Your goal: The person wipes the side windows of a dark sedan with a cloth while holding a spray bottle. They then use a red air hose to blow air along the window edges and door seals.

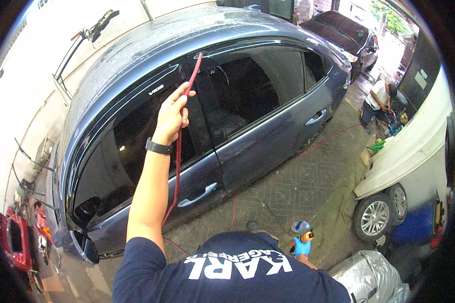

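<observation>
My left hand (170, 116), bare with a dark band at the wrist, is raised in front of a dark blue-grey car (268, 136). Its fingers are closed round a thin red hose (178, 156) near the hose's end. The free end points up toward the top of the door frame, between the front and rear side windows. From the hand the hose hangs down past the front door handle (198, 194). Low by my body, my right hand (302, 248) in a blue glove grips an orange, bottle-like thing (306, 236) with a black tip.
A clear bluish plastic container (300, 226) stands on the floor beyond my right hand. Wheels (373, 217) and a light body panel (409, 156) are at the right. A person (378, 101) bends at the far right, near another dark car (338, 30). Red car parts (15, 242) lie at left.
</observation>
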Tool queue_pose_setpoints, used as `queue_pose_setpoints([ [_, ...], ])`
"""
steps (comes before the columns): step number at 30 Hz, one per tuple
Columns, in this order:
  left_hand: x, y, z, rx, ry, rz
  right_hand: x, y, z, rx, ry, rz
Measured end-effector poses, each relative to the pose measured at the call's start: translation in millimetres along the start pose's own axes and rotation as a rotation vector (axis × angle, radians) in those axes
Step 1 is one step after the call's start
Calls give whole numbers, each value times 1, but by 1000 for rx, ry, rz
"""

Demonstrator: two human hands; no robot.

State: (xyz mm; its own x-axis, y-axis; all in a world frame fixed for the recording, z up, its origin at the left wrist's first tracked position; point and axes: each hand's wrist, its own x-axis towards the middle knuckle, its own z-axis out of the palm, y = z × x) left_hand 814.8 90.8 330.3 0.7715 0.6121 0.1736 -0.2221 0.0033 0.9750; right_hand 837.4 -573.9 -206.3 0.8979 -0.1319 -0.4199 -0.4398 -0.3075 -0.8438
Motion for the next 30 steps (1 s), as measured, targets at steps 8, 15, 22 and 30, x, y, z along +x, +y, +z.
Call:
queue_pose_setpoints([
  [8, 28, 0, 63, -13, 29, -20, 128, -90, -12, -195, 145, -208],
  [15, 20, -16, 64, -37, 165, 49, 168, -121, 5, -229, 65, -198],
  [22, -38, -40, 68, -97, 295, 54, 167, -125, 13, -266, -53, -122],
  [30, -82, -69, 76, -54, 291, -12, 190, -144, 31, -304, -149, -164],
])
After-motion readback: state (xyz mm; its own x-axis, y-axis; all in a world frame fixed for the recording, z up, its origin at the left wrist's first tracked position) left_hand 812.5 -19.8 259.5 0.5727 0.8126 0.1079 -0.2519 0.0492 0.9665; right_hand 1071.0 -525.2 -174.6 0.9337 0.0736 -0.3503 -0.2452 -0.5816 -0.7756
